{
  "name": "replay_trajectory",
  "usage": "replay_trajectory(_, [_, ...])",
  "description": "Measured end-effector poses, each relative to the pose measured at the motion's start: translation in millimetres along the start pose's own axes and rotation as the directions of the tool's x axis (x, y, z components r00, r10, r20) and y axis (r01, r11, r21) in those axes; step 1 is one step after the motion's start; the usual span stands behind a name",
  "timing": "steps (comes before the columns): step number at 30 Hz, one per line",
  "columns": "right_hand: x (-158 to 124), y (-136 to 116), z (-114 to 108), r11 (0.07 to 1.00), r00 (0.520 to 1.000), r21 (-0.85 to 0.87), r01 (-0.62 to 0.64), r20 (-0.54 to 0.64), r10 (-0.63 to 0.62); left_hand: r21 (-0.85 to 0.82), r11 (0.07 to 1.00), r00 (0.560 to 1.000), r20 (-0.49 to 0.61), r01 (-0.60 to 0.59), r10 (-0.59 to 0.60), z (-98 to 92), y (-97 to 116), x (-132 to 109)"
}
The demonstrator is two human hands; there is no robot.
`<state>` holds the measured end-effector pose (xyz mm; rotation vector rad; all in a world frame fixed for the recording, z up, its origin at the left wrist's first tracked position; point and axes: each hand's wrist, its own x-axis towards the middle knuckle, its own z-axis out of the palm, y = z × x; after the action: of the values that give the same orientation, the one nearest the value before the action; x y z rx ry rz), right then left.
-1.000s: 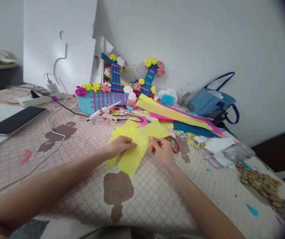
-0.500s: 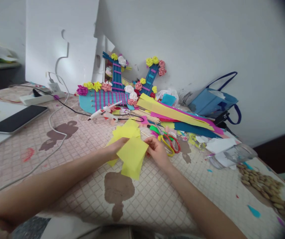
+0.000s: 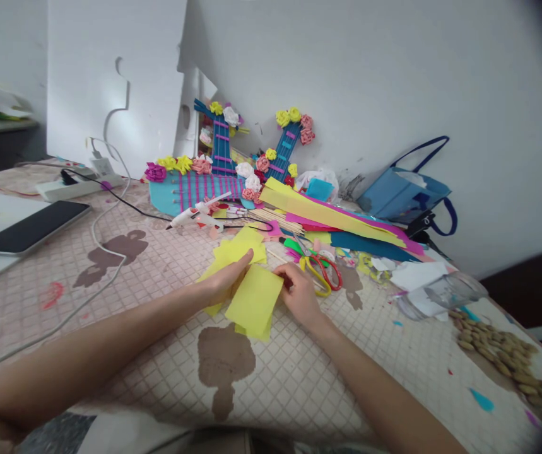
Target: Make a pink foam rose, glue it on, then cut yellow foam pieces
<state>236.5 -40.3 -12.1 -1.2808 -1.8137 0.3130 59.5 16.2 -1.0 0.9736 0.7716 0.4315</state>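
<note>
A rectangular yellow paper piece (image 3: 255, 296) lies over other yellow pieces, whose edges show below it. My right hand (image 3: 299, 295) pinches its upper right corner between thumb and fingers. At its left edge is my left hand (image 3: 226, 282), thumb raised along the paper and fingers mostly hidden under and behind the sheets it grips. More yellow paper pieces (image 3: 240, 247) lie loosely spread just beyond and under my left hand. Scissors with red and yellow handles (image 3: 320, 274) rest to the right of my right hand.
Behind stand blue cardboard shapes (image 3: 195, 192) trimmed with paper flowers. A glue gun (image 3: 195, 215), wooden sticks (image 3: 275, 217) and long paper strips (image 3: 332, 211) lie before them. A phone (image 3: 34, 226) and white cable (image 3: 95, 230) are left; pistachio-like shells (image 3: 498, 347) and a blue bag (image 3: 407, 189) right.
The top yellow sheet has turned and shifted slightly down and right, lining up more with the pieces below. My left thumb has risen into view beside it. My right hand keeps its corner grip.
</note>
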Motion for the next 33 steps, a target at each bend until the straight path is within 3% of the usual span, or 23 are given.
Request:
replay_trajectory(5, [0, -1, 0, 1.0, 1.0, 0.012, -0.006, 0.009, 0.005, 0.111, 0.993, 0.998, -0.04, -0.035, 0.04, 0.7, -3, 0])
replay_trajectory(9, [-1, 1, 2, 0.968, 0.987, 0.193, -0.162, 0.037, 0.158, 0.173, 0.982, 0.996, -0.031, -0.08, 0.086, -2.2, -7, 2])
replay_trajectory(14, [-1, 3, 7, 0.701, 0.891, 0.557, -0.446, 0.198, 0.409, 0.096, 0.992, 0.994, -0.07, -0.08, 0.087, 0.3, -4, 2])
replay_trajectory(17, [-1, 2, 10, 0.532, 0.83, 0.665, -0.524, 0.257, 0.496, 0.056, 0.995, 0.995, -0.059, -0.079, 0.082, 1.8, -2, 1])
replay_trajectory(20, [-1, 0, 9, 0.443, 0.783, 0.691, -0.57, 0.294, 0.548, 0.053, 0.996, 0.997, -0.028, -0.069, 0.071, 2.3, -2, 0])
replay_trajectory(27, [-1, 2, 7, 0.602, 0.833, 0.592, -0.536, 0.254, 0.492, 0.164, 0.98, 0.993, -0.003, -0.113, 0.115, 1.2, -5, 0])
replay_trajectory(33, [-1, 3, 7, 0.645, 0.848, 0.561, -0.519, 0.238, 0.475, 0.237, 0.964, 0.989, -0.052, -0.124, 0.14, 1.7, -4, 1])
